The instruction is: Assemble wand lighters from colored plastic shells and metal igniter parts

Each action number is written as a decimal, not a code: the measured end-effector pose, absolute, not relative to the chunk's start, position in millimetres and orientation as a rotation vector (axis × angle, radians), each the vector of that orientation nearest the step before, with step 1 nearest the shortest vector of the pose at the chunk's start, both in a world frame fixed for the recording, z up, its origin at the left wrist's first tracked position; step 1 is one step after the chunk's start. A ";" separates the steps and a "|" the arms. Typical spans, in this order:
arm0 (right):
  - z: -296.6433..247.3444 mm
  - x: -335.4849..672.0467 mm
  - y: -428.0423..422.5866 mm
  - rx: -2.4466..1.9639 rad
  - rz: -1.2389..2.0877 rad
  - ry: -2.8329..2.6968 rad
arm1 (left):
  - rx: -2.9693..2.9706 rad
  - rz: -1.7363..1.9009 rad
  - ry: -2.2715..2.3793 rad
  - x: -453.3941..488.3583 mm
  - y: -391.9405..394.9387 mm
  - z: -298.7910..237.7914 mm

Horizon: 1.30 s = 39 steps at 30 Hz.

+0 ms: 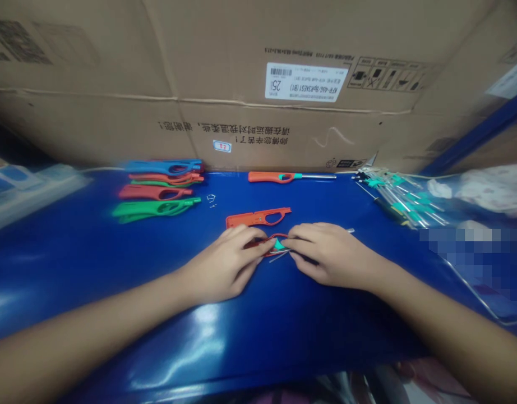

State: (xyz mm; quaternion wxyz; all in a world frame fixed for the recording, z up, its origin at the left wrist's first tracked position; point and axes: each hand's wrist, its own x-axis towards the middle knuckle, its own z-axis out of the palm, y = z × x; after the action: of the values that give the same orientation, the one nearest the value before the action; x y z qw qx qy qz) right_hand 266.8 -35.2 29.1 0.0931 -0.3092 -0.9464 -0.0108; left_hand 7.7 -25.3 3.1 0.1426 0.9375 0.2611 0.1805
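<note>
Dim, glare on tabletop [208,331] — edges warped, blurred

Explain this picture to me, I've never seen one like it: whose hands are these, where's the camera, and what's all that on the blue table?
The camera sits on a person's head, looking down, so these are that person's own bare hands. The left hand and right hand meet at the middle of the blue table, both pinching an orange part with a teal piece and a thin metal rod on it. Just behind lies an orange shell. Farther back are a pile of blue, orange and green shells on the left, one orange lighter in the middle, and a bundle of metal rods with teal ends on the right. A cardboard box stands behind.
</note>
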 end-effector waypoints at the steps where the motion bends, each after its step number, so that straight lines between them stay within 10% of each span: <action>1: 29.0 267.6 -34.7 -0.935 0.012 -2.786 | 2.734 0.481 0.771 7.3 -25.0 4.2; 23: 21.5 269.5 -29.8 -0.793 -0.021 -2.891 | 2.708 0.490 0.736 5.8 -22.3 2.4; 39: 22.6 277.1 -23.0 -1.067 0.551 -2.479 | 2.675 0.519 0.676 4.9 -21.5 -0.8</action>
State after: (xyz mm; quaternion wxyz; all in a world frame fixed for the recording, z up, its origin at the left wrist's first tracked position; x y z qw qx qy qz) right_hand 277.1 -23.0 22.6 0.1926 -0.3800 -0.8831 0.1963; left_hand 4.9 -21.5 -0.8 0.1662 0.9395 0.2375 0.1824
